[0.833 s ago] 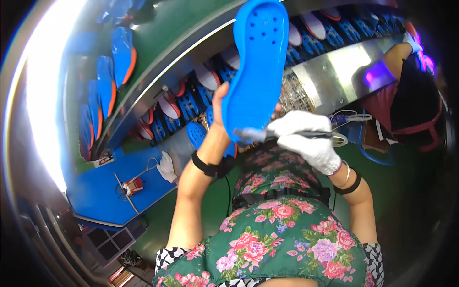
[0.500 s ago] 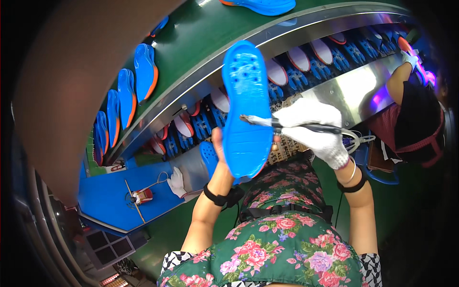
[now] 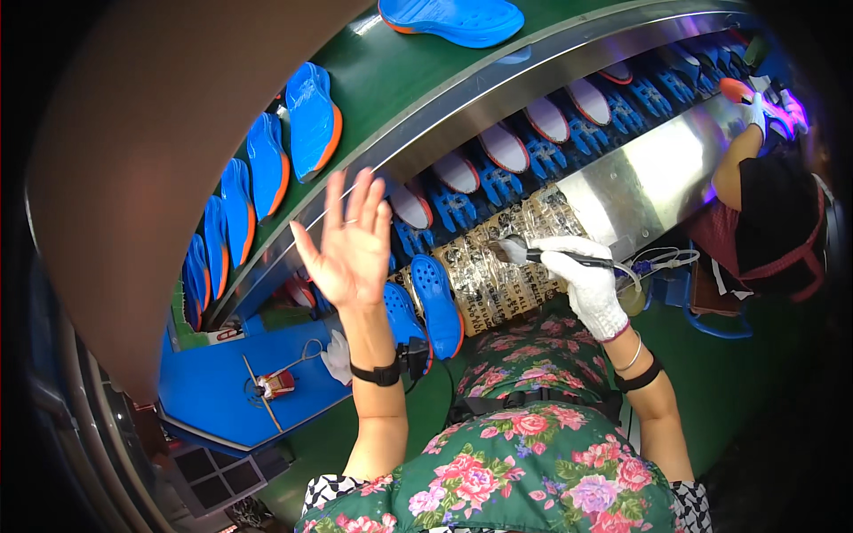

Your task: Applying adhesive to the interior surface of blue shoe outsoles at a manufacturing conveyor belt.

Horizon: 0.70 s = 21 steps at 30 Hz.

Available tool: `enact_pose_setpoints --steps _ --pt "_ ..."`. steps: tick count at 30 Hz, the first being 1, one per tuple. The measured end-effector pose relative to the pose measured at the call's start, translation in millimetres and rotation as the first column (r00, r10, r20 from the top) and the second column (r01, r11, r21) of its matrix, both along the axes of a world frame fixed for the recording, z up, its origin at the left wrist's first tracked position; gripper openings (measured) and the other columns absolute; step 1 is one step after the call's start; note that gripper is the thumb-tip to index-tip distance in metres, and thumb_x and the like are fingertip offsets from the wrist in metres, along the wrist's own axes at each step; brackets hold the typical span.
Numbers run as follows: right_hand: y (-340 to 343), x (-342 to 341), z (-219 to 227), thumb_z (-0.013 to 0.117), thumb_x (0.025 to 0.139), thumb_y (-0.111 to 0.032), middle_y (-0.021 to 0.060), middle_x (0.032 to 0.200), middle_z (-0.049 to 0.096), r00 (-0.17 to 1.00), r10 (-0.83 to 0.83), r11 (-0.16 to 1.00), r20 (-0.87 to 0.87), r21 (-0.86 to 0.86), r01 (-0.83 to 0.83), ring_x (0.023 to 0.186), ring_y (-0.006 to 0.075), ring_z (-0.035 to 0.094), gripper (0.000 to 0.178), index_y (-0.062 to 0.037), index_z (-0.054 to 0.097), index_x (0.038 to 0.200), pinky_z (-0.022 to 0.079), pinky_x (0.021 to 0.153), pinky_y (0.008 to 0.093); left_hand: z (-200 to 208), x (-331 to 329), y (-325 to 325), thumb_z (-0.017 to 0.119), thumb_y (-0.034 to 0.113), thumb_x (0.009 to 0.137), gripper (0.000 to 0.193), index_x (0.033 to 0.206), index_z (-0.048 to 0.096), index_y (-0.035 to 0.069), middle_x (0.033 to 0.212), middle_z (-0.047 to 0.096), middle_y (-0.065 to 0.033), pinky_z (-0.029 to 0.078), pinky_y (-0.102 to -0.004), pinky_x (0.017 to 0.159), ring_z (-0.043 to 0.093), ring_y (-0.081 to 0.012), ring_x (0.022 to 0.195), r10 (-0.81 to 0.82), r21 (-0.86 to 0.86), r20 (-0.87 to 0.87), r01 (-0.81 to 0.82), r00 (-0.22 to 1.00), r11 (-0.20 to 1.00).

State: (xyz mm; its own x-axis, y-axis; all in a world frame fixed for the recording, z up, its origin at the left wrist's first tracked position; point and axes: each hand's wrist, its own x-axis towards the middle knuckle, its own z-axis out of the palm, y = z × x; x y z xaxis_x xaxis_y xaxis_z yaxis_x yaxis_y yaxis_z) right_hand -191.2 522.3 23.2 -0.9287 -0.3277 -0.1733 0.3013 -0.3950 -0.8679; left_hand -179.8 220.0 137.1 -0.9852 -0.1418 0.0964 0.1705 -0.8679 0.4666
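Note:
My left hand (image 3: 349, 253), bare, is raised palm up with its fingers spread and nothing in it. It is in front of the metal rail, beside blue shoe soles on the green belt; the closest is a glossy blue sole (image 3: 314, 120) with an orange edge. Near my left wrist, two blue soles with holes, a left one (image 3: 402, 313) and a right one (image 3: 437, 306), lie side by side on the bench. My right hand (image 3: 586, 282), in a white glove, is closed around a black-handled brush (image 3: 569, 258) with a thin hose. Its bristles are over a tape-covered board (image 3: 498, 284).
Overhead runs a green belt (image 3: 391, 67) carrying several soles, edged by a metal rail (image 3: 462, 111). Beneath it hang rows of white-and-red shoe parts (image 3: 504, 148) and blue clamps. A blue table (image 3: 209, 373) stands at left. At right a co-worker's gloved hand (image 3: 758, 111) holds a shoe under purple light.
The blue sole has left my left hand, which is now open and raised further up-left. My right hand has shifted left and slightly down with the brush.

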Motion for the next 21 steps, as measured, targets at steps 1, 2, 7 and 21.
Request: enact_pose_setpoints --steps 1,2,7,21 --pt "3 2 -5 0.073 0.088 -0.001 0.0092 0.099 0.077 1.0 -0.001 1.0 0.002 -0.002 0.001 0.086 0.0128 0.069 0.022 0.0031 0.076 0.11 0.055 0.079 0.0263 1 0 -6 0.058 0.046 0.101 0.077 0.157 0.031 0.0 0.15 0.043 -0.03 0.047 -0.0484 0.108 0.051 -0.0407 0.135 0.254 -0.392 -0.026 -0.244 0.967 0.887" --pt "5 3 -10 0.072 0.088 -0.001 0.0092 0.099 0.077 0.999 -0.015 1.0 0.048 -0.015 0.015 0.083 0.012 0.068 0.022 0.0031 0.076 0.109 0.054 0.076 0.0257 4 -3 -11 0.063 0.037 0.101 0.07 0.154 0.036 0.0 0.142 0.053 -0.0267 0.051 -0.0453 0.103 0.057 -0.0376 0.127 0.46 -0.703 -0.15 -0.421 0.875 0.573" --pt "-3 13 -21 0.072 0.089 0.0 0.0082 0.099 0.077 0.991 0.015 0.997 0.135 -0.076 -0.005 0.079 0.0106 0.066 0.021 0.0022 0.076 0.11 0.052 0.072 0.0243 1 -57 -74 0.088 0.028 0.082 0.1 0.16 0.03 0.008 0.138 0.045 -0.0235 0.051 -0.0393 0.094 0.059 -0.0262 0.108 0.691 -0.827 -0.561 -0.297 0.456 -0.476" --pt "14 13 -38 0.072 0.087 -0.002 0.0068 0.099 0.077 0.962 -0.053 0.994 0.268 -0.08 0.076 0.08 0.0096 0.066 0.02 0.0009 0.078 0.106 0.051 0.07 0.0231 -18 -92 -5 0.07 0.038 0.095 0.067 0.147 0.051 0.0 0.141 0.053 -0.0288 0.032 -0.0494 0.116 0.048 -0.0411 0.134 0.216 -0.524 -0.553 -0.134 0.804 -0.841"
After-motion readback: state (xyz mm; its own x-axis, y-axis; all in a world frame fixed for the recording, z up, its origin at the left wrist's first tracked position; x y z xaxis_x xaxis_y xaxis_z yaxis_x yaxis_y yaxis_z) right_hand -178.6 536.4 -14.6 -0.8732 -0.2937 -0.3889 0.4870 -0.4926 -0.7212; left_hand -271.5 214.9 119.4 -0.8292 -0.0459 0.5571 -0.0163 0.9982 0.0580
